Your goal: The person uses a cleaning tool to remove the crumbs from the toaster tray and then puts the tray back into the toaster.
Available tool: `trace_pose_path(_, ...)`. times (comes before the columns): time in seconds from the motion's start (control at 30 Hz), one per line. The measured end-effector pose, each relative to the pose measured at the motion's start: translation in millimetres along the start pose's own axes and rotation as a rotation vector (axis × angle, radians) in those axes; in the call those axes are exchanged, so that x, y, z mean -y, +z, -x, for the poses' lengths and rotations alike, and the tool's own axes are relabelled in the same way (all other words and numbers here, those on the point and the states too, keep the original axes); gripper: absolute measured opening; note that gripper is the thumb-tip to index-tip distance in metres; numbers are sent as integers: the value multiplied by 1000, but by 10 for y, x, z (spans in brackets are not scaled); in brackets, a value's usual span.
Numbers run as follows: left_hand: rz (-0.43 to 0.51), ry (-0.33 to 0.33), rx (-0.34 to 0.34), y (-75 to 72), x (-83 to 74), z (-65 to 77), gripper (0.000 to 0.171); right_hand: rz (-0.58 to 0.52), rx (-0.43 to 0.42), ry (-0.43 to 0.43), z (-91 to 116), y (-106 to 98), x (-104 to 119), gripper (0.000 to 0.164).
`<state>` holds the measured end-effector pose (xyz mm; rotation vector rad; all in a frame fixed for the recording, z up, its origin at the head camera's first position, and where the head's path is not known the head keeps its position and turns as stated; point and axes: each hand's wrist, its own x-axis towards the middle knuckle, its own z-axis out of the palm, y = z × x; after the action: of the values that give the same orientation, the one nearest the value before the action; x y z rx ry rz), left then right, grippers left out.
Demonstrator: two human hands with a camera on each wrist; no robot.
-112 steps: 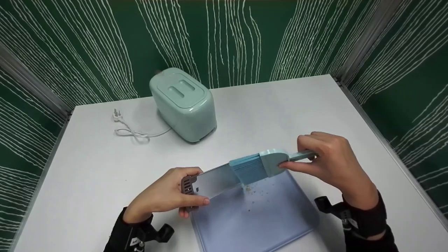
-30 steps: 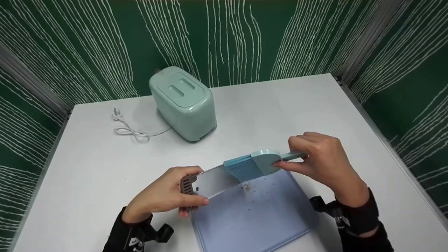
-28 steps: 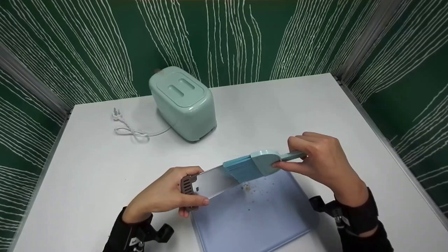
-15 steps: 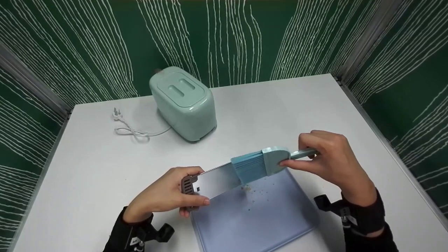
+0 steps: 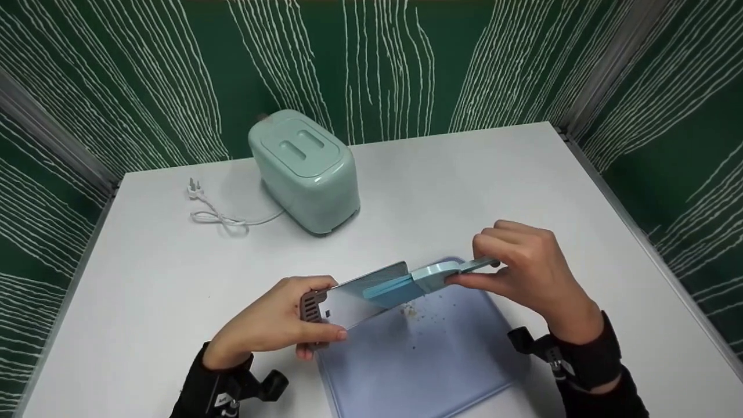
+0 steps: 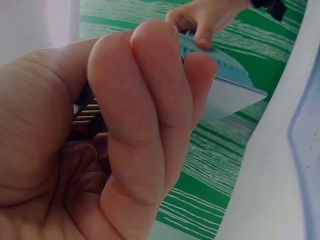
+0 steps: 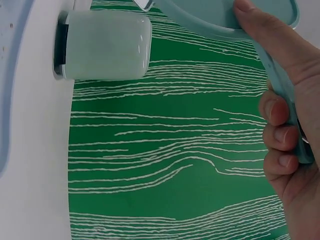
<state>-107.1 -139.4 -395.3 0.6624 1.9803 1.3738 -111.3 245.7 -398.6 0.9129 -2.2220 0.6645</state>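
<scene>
My left hand grips the brown slotted end of a silver toaster crumb tray, thumb along its near edge. The tray is tilted above a lavender mat with a raised rim. A light teal brush has its blue bristles laid against the tray's metal face. My right hand holds the brush, thumb pressed on its head; in the right wrist view the fingers curl round its handle. Crumbs lie scattered on the mat beneath. The left wrist view shows the tray's far corner past my fingers.
A mint-green toaster stands at the back left of the white table. Its bundled white cord lies to the left, ending in a plug. Green walls with white lines enclose the table.
The brush slid outward to the right, then came back left along the crumb tray. It is now turned more edge-on, uncovering the tray's far end. My left hand has hardly moved.
</scene>
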Motion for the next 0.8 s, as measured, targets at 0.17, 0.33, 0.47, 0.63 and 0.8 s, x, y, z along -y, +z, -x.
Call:
trace_pose_path(0.17,7,-6,7,-15,3,9,35,109,25,-16,20,-93,-19,62)
trace_pose_path(0.33,7,-7,0,-20,5,12,35,194,5,-11,22,-208,-27,59)
trace_pose_path(0.47,2,-2,0,-20,8,9,35,224,-94,1,2,-232,-9,62)
trace_pose_path(0.63,-6,0,1,-18,10,4,35,222,-213,0,-41,-156,36,66)
trace_pose_path(0.8,-14,0,1,-17,3,1,35,246,-245,-21,-58,-80,49,66)
